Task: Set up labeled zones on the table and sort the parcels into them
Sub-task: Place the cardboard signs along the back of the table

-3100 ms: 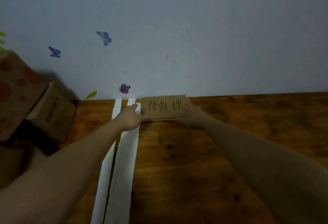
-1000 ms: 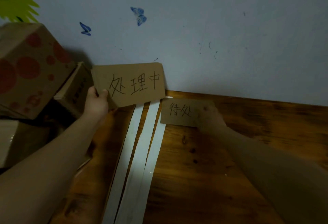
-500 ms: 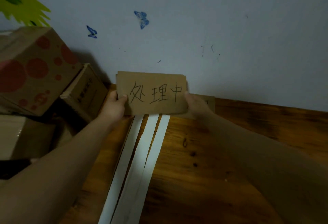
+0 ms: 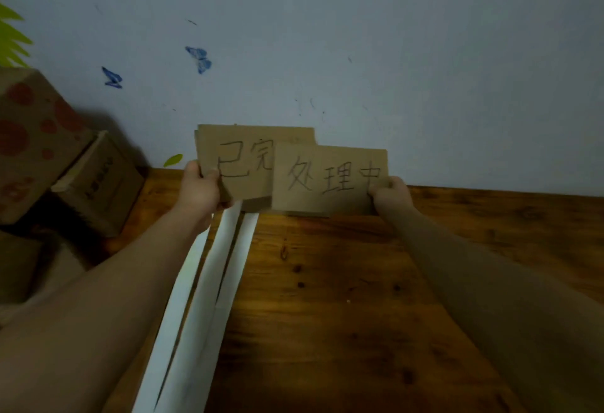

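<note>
I hold two brown cardboard label cards up at the far edge of the wooden table [image 4: 359, 282], against the wall. My left hand [image 4: 199, 187] grips the left card [image 4: 242, 157], whose handwritten characters are partly covered. My right hand [image 4: 389, 193] grips the right card [image 4: 330, 180] by its lower right corner; it overlaps the left card in front. Three white paper strips [image 4: 209, 282] run from below the cards toward me along the table. The third card, seen earlier, is hidden.
Parcels are stacked at the left: a small brown box [image 4: 98, 184] and a larger box with red dots [image 4: 32, 138] leaning on it. The pale wall [image 4: 392, 53] with butterfly stickers rises directly behind the table edge.
Half a second ago both hands held one card. Now the hands have drawn apart, the right taking the front card rightward and uncovering a second card in my left hand.
</note>
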Demonstrator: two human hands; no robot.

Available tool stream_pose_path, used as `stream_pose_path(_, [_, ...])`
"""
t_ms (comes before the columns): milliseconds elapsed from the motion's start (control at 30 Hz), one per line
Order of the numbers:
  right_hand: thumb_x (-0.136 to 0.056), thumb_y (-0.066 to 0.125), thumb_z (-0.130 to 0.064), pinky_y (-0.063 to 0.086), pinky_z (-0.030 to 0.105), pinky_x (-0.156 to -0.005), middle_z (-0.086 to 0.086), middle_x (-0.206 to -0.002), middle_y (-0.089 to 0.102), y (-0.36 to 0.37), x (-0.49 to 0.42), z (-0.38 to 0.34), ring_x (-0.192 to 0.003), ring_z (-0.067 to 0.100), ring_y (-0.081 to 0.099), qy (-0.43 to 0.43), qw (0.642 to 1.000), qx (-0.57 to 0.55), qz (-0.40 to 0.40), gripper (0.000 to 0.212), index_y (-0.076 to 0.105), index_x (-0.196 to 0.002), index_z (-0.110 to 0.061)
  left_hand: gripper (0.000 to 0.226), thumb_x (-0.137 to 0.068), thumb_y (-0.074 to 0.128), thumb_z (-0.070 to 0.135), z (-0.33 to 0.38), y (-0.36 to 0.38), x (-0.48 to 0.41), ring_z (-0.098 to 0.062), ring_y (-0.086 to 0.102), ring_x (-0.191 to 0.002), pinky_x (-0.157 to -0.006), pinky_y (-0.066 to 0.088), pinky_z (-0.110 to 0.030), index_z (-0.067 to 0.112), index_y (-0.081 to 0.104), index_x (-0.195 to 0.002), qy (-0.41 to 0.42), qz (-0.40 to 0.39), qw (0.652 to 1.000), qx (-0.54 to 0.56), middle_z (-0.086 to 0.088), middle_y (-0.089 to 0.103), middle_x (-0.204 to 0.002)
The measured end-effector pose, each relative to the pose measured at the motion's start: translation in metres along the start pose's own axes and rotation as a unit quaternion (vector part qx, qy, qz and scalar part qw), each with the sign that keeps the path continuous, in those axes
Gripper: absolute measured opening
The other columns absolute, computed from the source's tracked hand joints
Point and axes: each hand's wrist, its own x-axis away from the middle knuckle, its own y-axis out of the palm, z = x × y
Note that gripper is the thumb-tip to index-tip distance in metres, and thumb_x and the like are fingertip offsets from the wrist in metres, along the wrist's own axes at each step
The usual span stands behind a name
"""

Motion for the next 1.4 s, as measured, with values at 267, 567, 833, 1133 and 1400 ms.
stream_pose_path(267, [-0.096,0.054,-0.015,0.047,0.038,-0.080,0.012,-0.122,0.051,-0.064,-0.048,0.074,-0.097,0.025,0.048,0.096,0.989,0.092,0.065,0.040,0.041,-0.132,-0.008,0.014,-0.102,0.036,0.016,-0.025,0.045,0.003,-0.024,0.058,-0.086,-0.061,0.053,-0.041,0.021,0.042,-0.113,-0.010,0.017,1.000,0.006,-0.006,0.055,-0.111])
stream_pose_path(567, [-0.099,0.039,-0.046,0.028,0.051,-0.113,0.011,-0.151,0.029,-0.055,-0.052,0.120,-0.138,0.032,0.029,-0.171,0.759,0.598,-0.192,0.053,0.030,-0.147,-0.024,0.025,-0.101,0.038,0.018,-0.044,0.074,0.000,-0.029,0.056,-0.109,-0.077,0.054,-0.049,0.024,0.043,-0.125,-0.029,0.036,0.999,0.004,-0.004,0.054,-0.123])
stream_pose_path(833, [-0.102,0.028,-0.045,0.013,0.053,-0.118,0.007,-0.162,0.011,-0.083,-0.108,0.122,-0.148,0.031,0.009,-0.124,0.782,0.593,-0.149,0.058,0.016,-0.153,-0.019,0.031,-0.101,0.038,0.017,-0.051,0.096,-0.007,-0.027,0.053,-0.108,-0.068,0.053,-0.042,0.024,0.041,-0.131,-0.039,0.049,0.998,-0.002,-0.002,0.051,-0.121])
stream_pose_path(1133, [-0.100,0.030,-0.049,0.026,0.050,-0.113,0.016,-0.153,0.030,-0.079,-0.109,0.082,-0.140,0.036,0.027,-0.106,0.892,0.403,-0.176,0.061,0.028,-0.149,-0.012,0.027,-0.101,0.038,0.016,-0.048,0.135,0.018,-0.033,0.054,-0.109,-0.066,0.053,-0.043,0.022,0.043,-0.127,-0.063,-0.007,0.998,-0.015,-0.008,0.052,-0.126])
stream_pose_path(1400, [-0.090,0.068,-0.027,0.051,0.034,-0.086,0.008,-0.123,0.061,-0.116,-0.069,0.028,-0.111,0.026,0.059,-0.080,0.990,0.035,-0.108,0.042,0.055,-0.125,-0.008,0.021,-0.102,0.034,0.020,-0.010,0.180,0.063,-0.031,0.058,-0.093,-0.060,0.053,-0.040,0.019,0.044,-0.121,-0.063,-0.090,0.994,-0.020,-0.008,0.057,-0.110])
